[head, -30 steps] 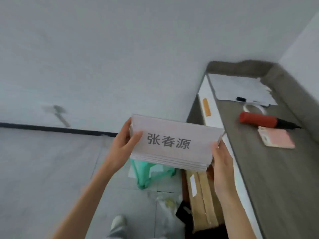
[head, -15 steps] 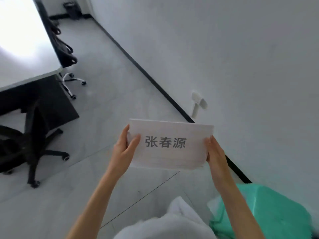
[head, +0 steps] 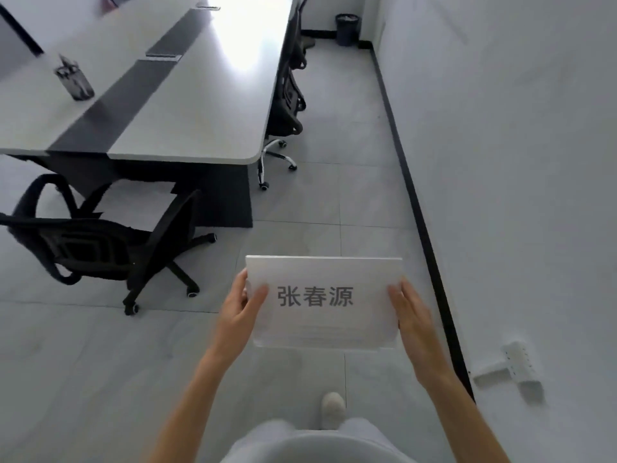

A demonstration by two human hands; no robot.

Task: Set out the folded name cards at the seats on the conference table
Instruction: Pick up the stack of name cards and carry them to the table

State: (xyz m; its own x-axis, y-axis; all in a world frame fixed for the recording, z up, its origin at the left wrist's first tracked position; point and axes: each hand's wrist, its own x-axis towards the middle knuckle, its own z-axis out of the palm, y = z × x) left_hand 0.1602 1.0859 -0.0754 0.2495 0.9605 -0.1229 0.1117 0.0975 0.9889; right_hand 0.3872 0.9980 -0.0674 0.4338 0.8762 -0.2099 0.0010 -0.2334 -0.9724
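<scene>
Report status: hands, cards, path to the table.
Left hand and right hand grip the name card stack by its ends. Conference table ahead, no cards set. Black chair at near end.

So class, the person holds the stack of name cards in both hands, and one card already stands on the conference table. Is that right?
Not quite. In the head view the left hand and right hand do hold the stack of name cards, but no card stands on the conference table yet; only a dark pen holder is on it.
</scene>
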